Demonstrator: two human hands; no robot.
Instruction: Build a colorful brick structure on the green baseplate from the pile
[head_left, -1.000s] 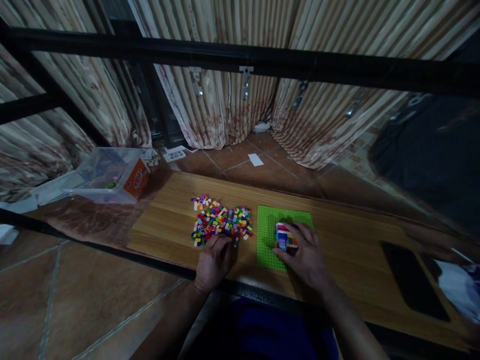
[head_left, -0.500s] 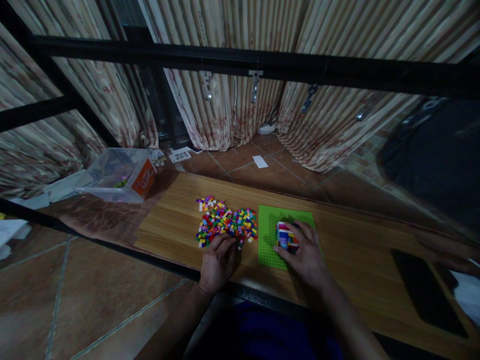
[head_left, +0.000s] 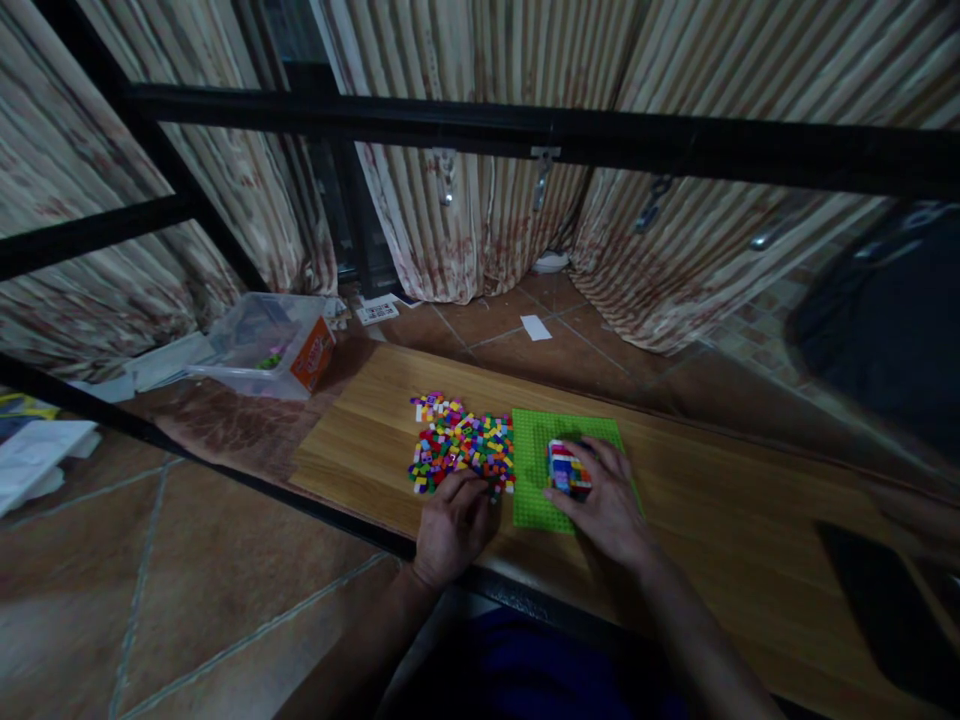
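Observation:
A green studded baseplate (head_left: 529,505) lies on the wooden table. On it stands a small block of stacked toy bricks (head_left: 559,470) in white, red, blue and other colours. My right hand (head_left: 604,495) is wrapped round this block, thumb at its near side and fingers over its far right side, hiding part of it. Left of the plate spreads a pile of loose toy bricks (head_left: 457,440) in many colours. My left hand (head_left: 456,520) is at the near edge of this pile with its fingers curled together. Whatever the fingertips hold, if anything, is hidden.
A clear plastic box (head_left: 259,345) with an orange label stands beyond the table's left end, with a few green pieces inside. A flat black object (head_left: 885,600) lies at the right. A dark metal rail (head_left: 480,120) crosses in front of striped curtains.
The view has turned slightly left. The baseplate, with the brick block and my right hand, sits closer to the loose pile. My left hand stays curled at the pile's near edge.

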